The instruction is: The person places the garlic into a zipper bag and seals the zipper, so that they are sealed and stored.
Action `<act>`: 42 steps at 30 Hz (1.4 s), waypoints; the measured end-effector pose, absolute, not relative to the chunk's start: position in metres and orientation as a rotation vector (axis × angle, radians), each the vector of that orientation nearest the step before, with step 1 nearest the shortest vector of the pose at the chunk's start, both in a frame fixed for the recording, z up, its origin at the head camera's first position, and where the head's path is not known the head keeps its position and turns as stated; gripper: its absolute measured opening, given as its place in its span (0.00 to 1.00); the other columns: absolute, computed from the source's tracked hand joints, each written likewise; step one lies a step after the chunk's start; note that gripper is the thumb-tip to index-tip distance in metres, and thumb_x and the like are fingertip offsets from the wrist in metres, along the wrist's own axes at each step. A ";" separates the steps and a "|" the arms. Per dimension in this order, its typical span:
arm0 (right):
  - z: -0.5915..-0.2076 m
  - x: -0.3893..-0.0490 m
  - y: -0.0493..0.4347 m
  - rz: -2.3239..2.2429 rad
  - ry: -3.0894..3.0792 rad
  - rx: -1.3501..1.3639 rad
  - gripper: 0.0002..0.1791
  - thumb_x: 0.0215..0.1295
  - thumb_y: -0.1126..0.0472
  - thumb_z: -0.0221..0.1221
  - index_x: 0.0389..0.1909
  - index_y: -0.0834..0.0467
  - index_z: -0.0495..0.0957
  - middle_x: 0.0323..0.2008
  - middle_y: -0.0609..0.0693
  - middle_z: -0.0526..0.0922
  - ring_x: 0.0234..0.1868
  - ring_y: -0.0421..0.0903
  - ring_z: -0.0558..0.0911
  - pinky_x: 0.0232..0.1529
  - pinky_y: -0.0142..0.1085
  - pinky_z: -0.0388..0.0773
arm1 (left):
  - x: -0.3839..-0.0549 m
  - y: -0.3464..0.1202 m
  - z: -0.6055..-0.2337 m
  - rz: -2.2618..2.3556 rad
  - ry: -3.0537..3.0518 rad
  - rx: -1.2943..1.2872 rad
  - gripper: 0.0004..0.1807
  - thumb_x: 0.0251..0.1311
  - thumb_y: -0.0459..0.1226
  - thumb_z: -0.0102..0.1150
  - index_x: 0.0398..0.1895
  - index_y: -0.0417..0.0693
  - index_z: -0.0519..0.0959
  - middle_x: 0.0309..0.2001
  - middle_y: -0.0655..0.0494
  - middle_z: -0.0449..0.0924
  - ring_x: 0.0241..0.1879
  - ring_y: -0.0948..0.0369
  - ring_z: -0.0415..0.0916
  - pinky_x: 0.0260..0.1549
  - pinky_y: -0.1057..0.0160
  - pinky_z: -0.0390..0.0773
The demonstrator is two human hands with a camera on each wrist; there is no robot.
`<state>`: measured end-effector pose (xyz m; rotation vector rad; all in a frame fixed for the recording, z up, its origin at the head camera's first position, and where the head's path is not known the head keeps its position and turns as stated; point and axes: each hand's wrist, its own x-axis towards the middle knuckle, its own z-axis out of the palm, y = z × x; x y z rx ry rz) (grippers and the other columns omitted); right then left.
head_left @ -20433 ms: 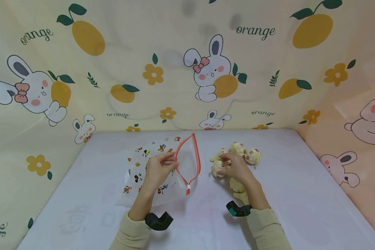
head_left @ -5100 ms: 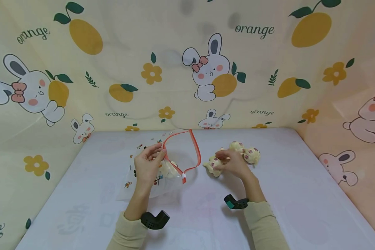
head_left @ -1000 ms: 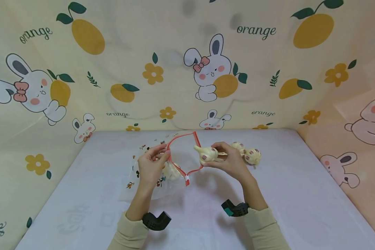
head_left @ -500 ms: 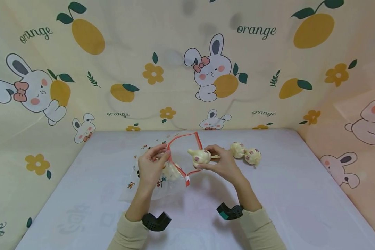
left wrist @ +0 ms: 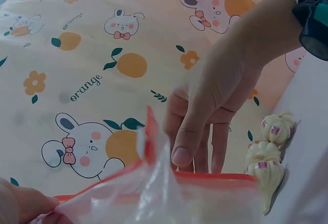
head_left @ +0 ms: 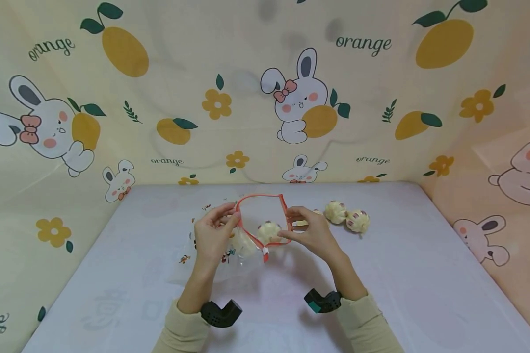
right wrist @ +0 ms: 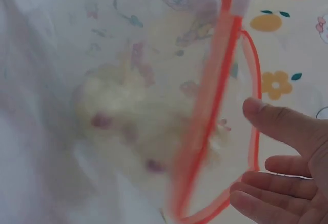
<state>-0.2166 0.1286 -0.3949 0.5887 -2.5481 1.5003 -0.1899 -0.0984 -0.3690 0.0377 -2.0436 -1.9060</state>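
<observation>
My left hand (head_left: 214, 235) pinches the red edge of a clear zip bag (head_left: 192, 269) printed with small cartoon figures, its mouth spread wide. Just inside the mouth lies a garlic bulb (head_left: 269, 231), while more garlic (head_left: 244, 243) shows through the plastic further in. My right hand (head_left: 311, 233) is at the opening, thumb and fingers apart and nothing between them; the right wrist view shows its fingers (right wrist: 277, 185) loosely extended beside the red rim (right wrist: 210, 106). Blurred purple-marked garlic (right wrist: 118, 106) appears through the bag there.
Two garlic bulbs (head_left: 335, 212) (head_left: 357, 221) lie on the white table (head_left: 424, 274) right of the right hand. A third, partly behind that hand, shows in the left wrist view as the nearest bulb (left wrist: 269, 175). A printed cloth (head_left: 247, 49) stands behind.
My right hand has carried a garlic bulb left into the bag's mouth and let go of it. Over the longer span, garlic has moved from table to bag. The left hand keeps its hold.
</observation>
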 end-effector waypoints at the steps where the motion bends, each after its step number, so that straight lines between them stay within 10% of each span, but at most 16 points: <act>1: -0.394 -0.216 0.129 1.499 -2.555 0.581 0.30 0.49 0.62 0.72 0.53 0.65 0.75 0.48 0.62 0.83 0.48 0.57 0.84 0.47 0.44 0.85 | -0.190 -0.099 -0.369 -1.903 -2.040 0.033 0.14 0.55 0.29 0.65 0.47 0.37 0.82 0.42 0.37 0.83 0.27 0.74 0.76 0.23 0.81 0.75; 19: -0.407 -0.229 0.141 1.433 -2.732 0.401 0.21 0.57 0.59 0.67 0.49 0.66 0.79 0.43 0.63 0.86 0.44 0.54 0.85 0.44 0.41 0.85 | -0.192 -0.103 -0.368 -1.937 -1.994 0.089 0.14 0.55 0.29 0.66 0.46 0.37 0.83 0.36 0.53 0.83 0.29 0.69 0.77 0.26 0.79 0.78; 31: -0.425 -0.238 0.143 1.616 -2.916 0.626 0.17 0.65 0.58 0.60 0.41 0.71 0.81 0.34 0.65 0.86 0.34 0.53 0.86 0.36 0.41 0.87 | -0.192 -0.108 -0.367 -1.865 -2.037 0.108 0.15 0.58 0.32 0.64 0.50 0.41 0.82 0.44 0.41 0.82 0.28 0.72 0.76 0.29 0.81 0.78; 42: -0.409 -0.229 0.136 2.024 -2.680 0.477 0.17 0.67 0.61 0.58 0.42 0.75 0.78 0.24 0.49 0.86 0.25 0.39 0.85 0.32 0.34 0.87 | -0.187 -0.110 -0.357 -1.945 -1.923 0.038 0.15 0.55 0.27 0.64 0.47 0.33 0.81 0.29 0.72 0.80 0.28 0.72 0.76 0.31 0.79 0.81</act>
